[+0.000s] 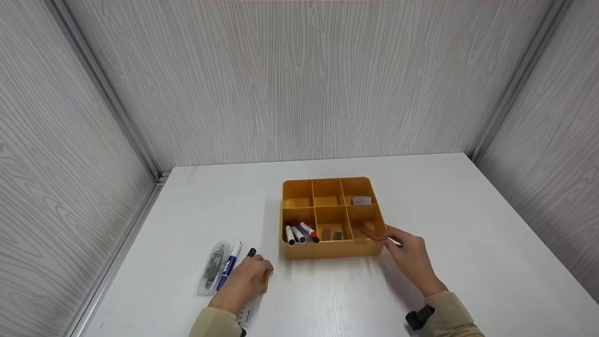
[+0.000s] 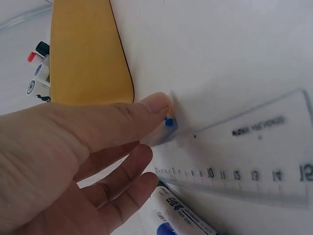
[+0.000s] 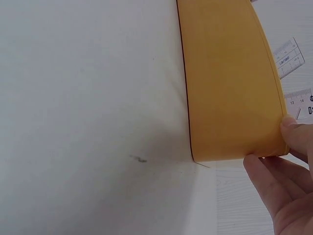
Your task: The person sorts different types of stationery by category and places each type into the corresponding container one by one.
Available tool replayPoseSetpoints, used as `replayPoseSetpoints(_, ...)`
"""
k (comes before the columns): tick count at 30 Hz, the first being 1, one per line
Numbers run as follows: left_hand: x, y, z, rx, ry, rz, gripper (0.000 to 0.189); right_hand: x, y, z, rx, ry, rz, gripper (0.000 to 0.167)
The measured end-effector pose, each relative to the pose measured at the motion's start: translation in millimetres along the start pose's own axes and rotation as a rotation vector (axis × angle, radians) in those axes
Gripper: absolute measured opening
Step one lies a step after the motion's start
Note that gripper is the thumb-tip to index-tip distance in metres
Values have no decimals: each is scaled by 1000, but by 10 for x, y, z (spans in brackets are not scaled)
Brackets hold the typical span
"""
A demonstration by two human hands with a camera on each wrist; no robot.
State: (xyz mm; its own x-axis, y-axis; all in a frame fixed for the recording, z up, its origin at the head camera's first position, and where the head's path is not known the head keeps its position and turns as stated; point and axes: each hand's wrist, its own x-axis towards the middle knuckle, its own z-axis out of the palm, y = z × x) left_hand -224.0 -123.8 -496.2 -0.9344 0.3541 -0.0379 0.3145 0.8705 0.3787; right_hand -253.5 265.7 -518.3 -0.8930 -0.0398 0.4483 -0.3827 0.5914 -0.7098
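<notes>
At the left front of the table, my left hand (image 1: 245, 283) pinches a small orange-and-blue block (image 2: 170, 120) between thumb and fingers; its kind is mostly hidden. Under and beside that hand lie a clear ruler (image 2: 230, 161), a white marker (image 2: 178, 213) and a blue-and-white marker (image 1: 229, 266). My right hand (image 1: 412, 255) grips the front right corner of a yellow divided box (image 1: 327, 250), thumb at the rim and fingers against the outer wall. Clear rulers (image 3: 298, 100) stick up from the compartment by the thumb.
Several markers (image 1: 299, 233) lean in the box's front left compartment. Small flat blocks (image 1: 332, 234) lie in the front middle one, and a pale block (image 1: 361, 201) in the back right. A clear case (image 1: 214, 267) holding a greenish item lies at left. Panels surround the table.
</notes>
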Motion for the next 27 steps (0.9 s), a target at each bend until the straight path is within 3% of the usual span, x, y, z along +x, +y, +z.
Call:
replayPoseSetpoints(7, -14, -15, 5, 30, 52, 41, 15, -6, 1, 11, -22, 13, -25, 18)
replayPoseSetpoints(15, 15, 10, -105, -46, 26, -45, 21, 8, 0, 14, -43, 6, -5, 20)
replayPoseSetpoints(21, 22, 64, -291, -107, 99, -49, 17, 8, -10, 5, -28, 3, 0, 19)
replayPoseSetpoints(27, 74, 195, -456, -100, 205, -12, 15, 3, -6, 9, -32, 2, 17, 18)
